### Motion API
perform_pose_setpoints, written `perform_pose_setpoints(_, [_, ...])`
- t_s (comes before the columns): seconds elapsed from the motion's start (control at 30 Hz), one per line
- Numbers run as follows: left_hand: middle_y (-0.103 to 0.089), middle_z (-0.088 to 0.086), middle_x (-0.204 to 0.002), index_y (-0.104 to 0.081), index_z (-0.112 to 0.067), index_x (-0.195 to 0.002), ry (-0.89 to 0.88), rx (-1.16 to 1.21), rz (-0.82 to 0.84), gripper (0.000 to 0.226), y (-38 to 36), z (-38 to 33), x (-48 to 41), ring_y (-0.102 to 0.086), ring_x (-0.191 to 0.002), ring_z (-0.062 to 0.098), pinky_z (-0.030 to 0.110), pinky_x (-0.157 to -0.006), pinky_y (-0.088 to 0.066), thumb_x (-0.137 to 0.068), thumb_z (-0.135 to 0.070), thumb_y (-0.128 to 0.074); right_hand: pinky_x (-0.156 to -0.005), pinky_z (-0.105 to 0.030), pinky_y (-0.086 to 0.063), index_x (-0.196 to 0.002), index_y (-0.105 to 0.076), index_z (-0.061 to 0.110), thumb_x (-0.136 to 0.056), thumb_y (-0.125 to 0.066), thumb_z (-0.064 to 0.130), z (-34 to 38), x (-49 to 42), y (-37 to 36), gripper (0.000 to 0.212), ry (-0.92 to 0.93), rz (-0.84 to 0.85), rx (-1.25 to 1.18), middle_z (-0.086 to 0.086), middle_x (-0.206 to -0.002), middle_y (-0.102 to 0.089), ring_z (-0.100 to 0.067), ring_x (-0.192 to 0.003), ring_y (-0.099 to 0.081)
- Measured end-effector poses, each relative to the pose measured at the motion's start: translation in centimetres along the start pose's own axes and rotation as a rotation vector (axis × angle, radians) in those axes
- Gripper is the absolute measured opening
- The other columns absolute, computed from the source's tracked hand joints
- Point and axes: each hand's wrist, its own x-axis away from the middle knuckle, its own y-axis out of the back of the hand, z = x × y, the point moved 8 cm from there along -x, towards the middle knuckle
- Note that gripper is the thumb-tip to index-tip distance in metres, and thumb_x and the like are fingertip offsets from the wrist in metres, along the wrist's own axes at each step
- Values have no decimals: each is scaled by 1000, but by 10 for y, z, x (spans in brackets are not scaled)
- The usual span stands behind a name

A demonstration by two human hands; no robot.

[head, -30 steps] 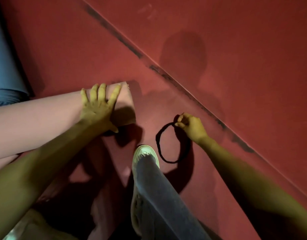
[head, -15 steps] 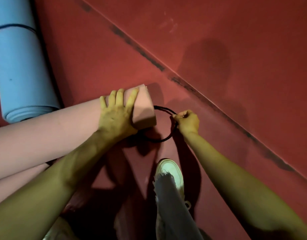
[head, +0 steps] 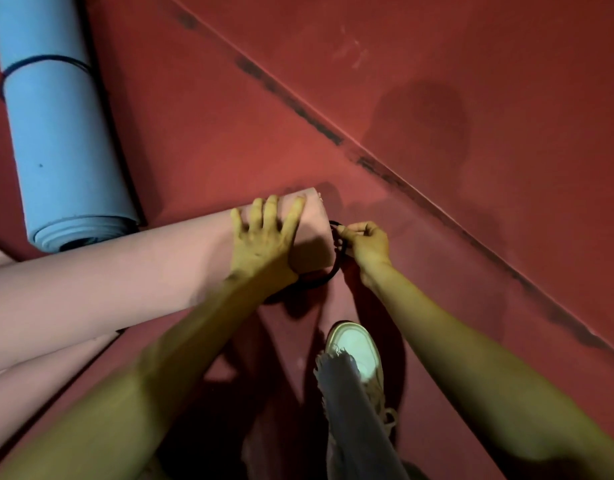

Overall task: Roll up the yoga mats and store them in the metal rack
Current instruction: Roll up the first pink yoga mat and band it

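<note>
While I watch the feed, nearest me is a white sneaker [head: 354, 351] planted on the red floor [head: 437, 98], with both forearms reaching past it. The left hand [head: 264, 240] lies flat, fingers spread, pressing down on the rolled pink yoga mat [head: 108, 278] near its right end. The right hand [head: 366, 242] is clenched in a pinch on the black elastic band [head: 328, 278], right against that same end. The roll's long axis runs left to right, tilting slightly away, so I reckon the band must slide leftward along it, and the right hand is the nearer one for that. Whether the loop has caught the rim, I can't tell. Further off, a rolled blue yoga mat [head: 56, 140], already banded, lies just beside the pink one. No metal rack in sight.
</note>
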Motion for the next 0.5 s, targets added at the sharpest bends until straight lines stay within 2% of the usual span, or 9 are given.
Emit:
perform_pose_setpoints(0.1, [-18,14,-153,1,-25,-153,-4,21,-5,118,5,3,1,-19,-140,33,55,-110,-16,-65,-53,-72,-41,-19,-47,-75,-46,10,-88,-57,-5,-2,1,-5,24,-47,26,-86,-5,-60,-54,-5,-38,-52])
perform_pose_setpoints(0.2, [-32,18,-147,-18,-22,-152,-21,81,-96,119,17,7,6,-31,-134,37,58,-106,-23,-54,-52,-78,-37,-15,-42,-79,-47,11,-89,-54,-7,3,3,-15,22,-67,74,-100,0,-51,-57,-2,-35,-50])
perform_pose_setpoints(0.27, [-38,19,-143,-24,-20,-151,-41,80,-162,119,26,7,12,-36,-130,38,59,-103,-26,-50,-55,-78,-38,-13,-41,-86,-51,11,-90,-54,-5,7,5,-24,16,-68,135,-94,-1,-59,-60,-2,-38,-51])
perform_pose_setpoints(0.37, [-23,14,-151,-7,-25,-153,-38,74,-71,119,26,4,10,-23,-138,32,55,-109,-17,-59,-57,-74,-52,-18,-46,-98,-57,11,-91,-55,1,13,5,-33,13,-41,200,-155,-4,-78,-62,-9,-59,-56])
perform_pose_setpoints(0.43, [-16,12,-154,2,-26,-152,-46,43,-20,121,17,2,3,-18,-140,30,53,-110,-16,-63,-56,-72,-59,-22,-46,-96,-58,13,-90,-56,1,12,5,-32,13,-43,218,-204,-1,-79,-65,-12,-65,-55])
perform_pose_setpoints(0.5, [-14,12,-155,4,-26,-152,-54,29,13,121,6,-1,-3,-17,-140,30,53,-111,-16,-63,-56,-72,-58,-22,-43,-94,-58,14,-92,-53,0,7,7,-29,15,-67,243,-272,4,-72,-67,-11,-62,-53])
